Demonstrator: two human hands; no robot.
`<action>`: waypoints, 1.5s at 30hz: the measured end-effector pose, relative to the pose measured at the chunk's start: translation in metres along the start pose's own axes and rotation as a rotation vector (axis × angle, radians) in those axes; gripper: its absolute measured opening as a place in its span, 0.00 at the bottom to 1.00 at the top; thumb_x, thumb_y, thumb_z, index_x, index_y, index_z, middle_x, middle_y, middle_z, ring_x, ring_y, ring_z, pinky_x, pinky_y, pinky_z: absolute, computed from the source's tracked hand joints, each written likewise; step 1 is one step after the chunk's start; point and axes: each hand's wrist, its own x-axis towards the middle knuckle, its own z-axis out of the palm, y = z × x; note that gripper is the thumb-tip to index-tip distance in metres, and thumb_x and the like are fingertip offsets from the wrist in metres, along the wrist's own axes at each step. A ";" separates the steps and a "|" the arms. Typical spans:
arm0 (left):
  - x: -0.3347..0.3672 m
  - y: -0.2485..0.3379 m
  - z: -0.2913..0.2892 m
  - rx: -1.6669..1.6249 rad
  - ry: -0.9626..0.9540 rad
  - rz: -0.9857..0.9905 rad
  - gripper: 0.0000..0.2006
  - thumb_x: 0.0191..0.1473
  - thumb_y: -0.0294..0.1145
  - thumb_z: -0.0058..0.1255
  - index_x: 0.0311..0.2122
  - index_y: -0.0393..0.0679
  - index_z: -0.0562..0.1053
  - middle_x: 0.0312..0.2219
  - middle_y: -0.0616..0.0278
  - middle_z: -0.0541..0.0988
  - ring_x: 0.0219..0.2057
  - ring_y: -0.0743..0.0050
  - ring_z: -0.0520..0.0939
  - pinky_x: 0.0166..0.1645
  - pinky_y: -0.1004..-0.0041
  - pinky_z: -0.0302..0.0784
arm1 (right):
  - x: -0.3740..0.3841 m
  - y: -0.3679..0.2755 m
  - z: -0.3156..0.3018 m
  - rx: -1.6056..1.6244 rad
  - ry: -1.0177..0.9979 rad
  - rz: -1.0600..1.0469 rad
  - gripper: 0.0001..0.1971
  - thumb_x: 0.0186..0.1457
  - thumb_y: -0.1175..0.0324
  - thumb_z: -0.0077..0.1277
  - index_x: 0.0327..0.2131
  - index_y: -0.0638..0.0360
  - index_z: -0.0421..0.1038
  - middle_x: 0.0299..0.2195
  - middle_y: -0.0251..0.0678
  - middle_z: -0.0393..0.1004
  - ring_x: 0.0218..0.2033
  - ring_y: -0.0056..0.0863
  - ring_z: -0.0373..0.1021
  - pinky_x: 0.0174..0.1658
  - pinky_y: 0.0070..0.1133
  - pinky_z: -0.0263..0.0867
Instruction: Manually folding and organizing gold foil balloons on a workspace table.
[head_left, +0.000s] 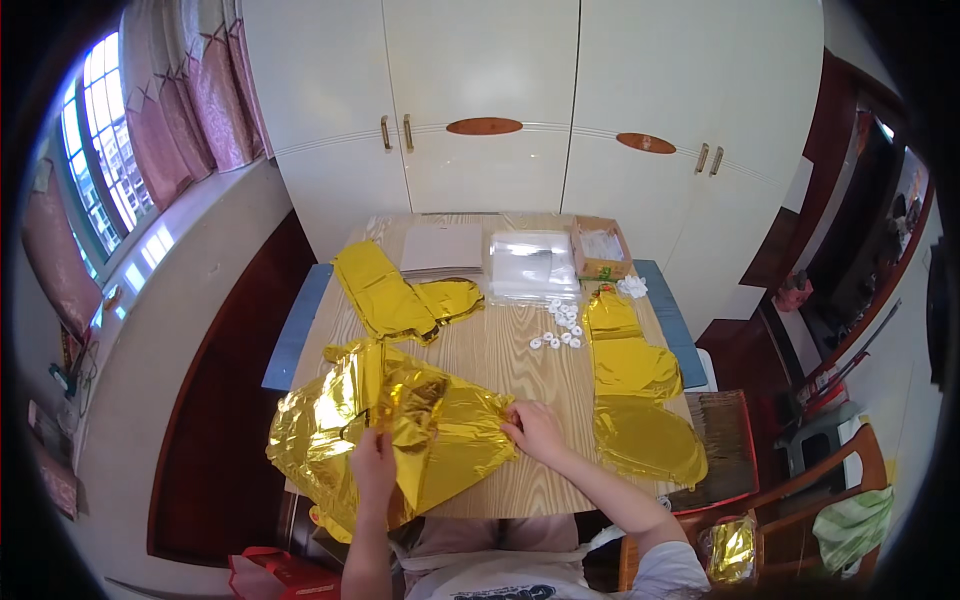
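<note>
A large, crinkled gold foil balloon (465, 425), flat and partly folded over itself, covers the near left of the table. My left hand (372, 462) is closed on a raised fold near its middle. At its right corner, my right hand (535, 428) pinches the gathered foil between thumb and fingers. Behind it lies another flat gold foil balloon (375, 290), bent at an angle. More flat gold foil pieces (640, 410) lie along the right side of the table, overlapping lengthwise.
At the back of the wooden table (510, 350) are grey cardboard sheets (440, 248), clear plastic bags (532, 265) and a small carton (603, 266) with white contents. Several small white rolls (565, 320) lie in front. A wooden chair (825, 465) stands right; a red bag (285, 575) sits low left.
</note>
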 end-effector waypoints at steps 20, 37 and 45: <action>0.019 -0.128 -0.077 0.530 0.166 -0.370 0.12 0.50 0.32 0.50 0.37 0.35 0.69 0.32 0.45 0.76 0.36 0.45 0.76 0.38 0.58 0.71 | -0.001 0.001 -0.027 -0.334 -0.346 -0.778 0.14 0.46 0.61 0.52 0.35 0.58 0.72 0.39 0.34 0.74 0.41 0.32 0.71 0.42 0.28 0.68; -0.043 0.055 0.054 -0.063 -0.414 0.419 0.10 0.42 0.35 0.58 0.30 0.43 0.74 0.27 0.59 0.76 0.32 0.58 0.76 0.38 0.65 0.72 | 0.018 -0.031 -0.035 -0.247 -0.447 -0.593 0.03 0.44 0.70 0.49 0.24 0.56 0.70 0.22 0.36 0.73 0.28 0.36 0.73 0.29 0.30 0.68; -0.046 0.054 0.067 -0.023 -0.319 0.471 0.07 0.42 0.33 0.57 0.28 0.43 0.75 0.24 0.60 0.76 0.30 0.62 0.77 0.34 0.67 0.74 | 0.026 -0.047 -0.045 -0.168 -0.565 -0.346 0.03 0.44 0.68 0.52 0.24 0.54 0.71 0.23 0.35 0.73 0.30 0.36 0.72 0.31 0.32 0.66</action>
